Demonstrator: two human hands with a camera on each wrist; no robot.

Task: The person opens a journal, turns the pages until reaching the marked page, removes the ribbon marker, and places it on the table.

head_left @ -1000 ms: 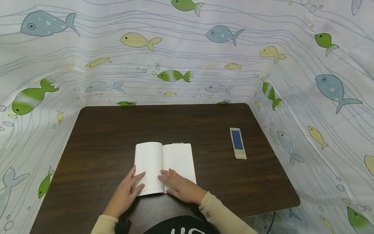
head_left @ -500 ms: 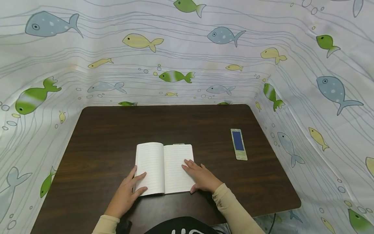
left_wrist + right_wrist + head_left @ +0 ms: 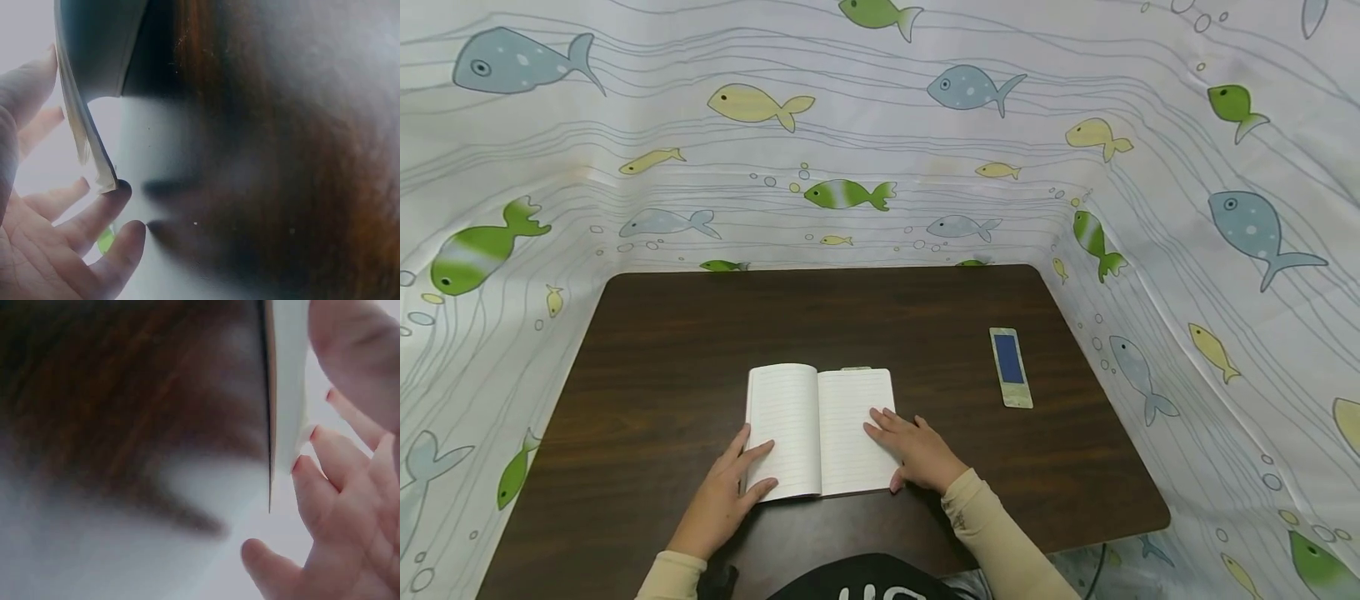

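Note:
An open notebook [image 3: 782, 417] with white lined pages lies near the front of the brown table. My left hand [image 3: 718, 500] rests at its left edge, thumb and index finger on the left page. In the left wrist view, one fingertip [image 3: 124, 190] reaches the lower corner of the cover, and the little finger is off the book. My right hand [image 3: 921, 454] is spread over the outer edge of the right page [image 3: 853, 433], fingertips touching the paper. From the right wrist view, the page block [image 3: 287, 381] shows edge-on beside the relaxed fingers.
A phone-like slab [image 3: 1011, 367] with a blue screen lies on the right of the table [image 3: 700, 325]. White cloth [image 3: 880, 133] printed with fish surrounds the back and sides. A dark cable [image 3: 1096, 571] hangs beyond the right front edge.
My right hand has slid right from the notebook's centre fold to the outer edge of the right page, then stayed there. The left hand has barely moved.

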